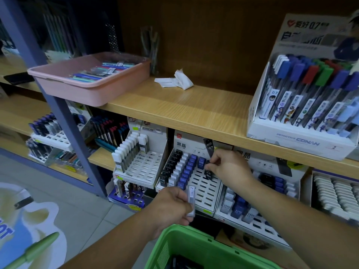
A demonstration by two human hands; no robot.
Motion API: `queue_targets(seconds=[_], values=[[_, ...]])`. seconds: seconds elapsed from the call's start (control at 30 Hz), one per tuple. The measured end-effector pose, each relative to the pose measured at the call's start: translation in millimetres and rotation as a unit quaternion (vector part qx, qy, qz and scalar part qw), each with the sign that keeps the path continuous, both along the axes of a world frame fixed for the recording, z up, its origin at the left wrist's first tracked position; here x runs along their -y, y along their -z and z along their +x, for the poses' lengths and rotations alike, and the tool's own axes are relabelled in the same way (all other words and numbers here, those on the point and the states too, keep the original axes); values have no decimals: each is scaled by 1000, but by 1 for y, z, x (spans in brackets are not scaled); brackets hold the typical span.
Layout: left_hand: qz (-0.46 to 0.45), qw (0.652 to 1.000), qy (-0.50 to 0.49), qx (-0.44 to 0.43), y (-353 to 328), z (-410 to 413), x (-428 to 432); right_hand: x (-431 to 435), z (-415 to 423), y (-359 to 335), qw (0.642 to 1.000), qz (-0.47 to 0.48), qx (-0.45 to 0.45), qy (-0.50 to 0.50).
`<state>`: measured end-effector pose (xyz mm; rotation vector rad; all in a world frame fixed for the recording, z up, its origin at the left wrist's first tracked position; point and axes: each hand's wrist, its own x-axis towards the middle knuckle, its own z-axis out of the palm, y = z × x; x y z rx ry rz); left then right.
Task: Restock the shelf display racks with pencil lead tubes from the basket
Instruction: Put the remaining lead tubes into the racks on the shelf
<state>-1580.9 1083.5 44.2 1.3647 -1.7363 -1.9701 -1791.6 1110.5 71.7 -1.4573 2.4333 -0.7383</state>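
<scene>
Left hand (171,207) just above green basket (196,247) rim, fingers curled round pale lead tube (191,200), tube upright at hand's 3 o'clock. White display rack (206,188) at 1 o'clock from it. Right hand (230,168) over rack, fingertips pinching black lead tubes (209,147) at its 9 o'clock, lower one over empty slots.

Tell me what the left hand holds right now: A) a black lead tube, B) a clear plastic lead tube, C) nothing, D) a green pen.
B: the left hand pinches a clear plastic lead tube just above the rim of the green plastic basket.
</scene>
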Motion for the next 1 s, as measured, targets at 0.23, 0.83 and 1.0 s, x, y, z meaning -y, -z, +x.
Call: queue_targets(seconds=[0.23,0.83,1.0], values=[[-1,1000,-8,8,-1,0,0,6,-6,-5,997,66,41,-14],[-56,997,-18,-52,-13,-4,0,-3,1,-34,979,12,200,-37],[-108,993,-12,-44,-12,2,-1,4,-5,-27,979,119,156,-58]])
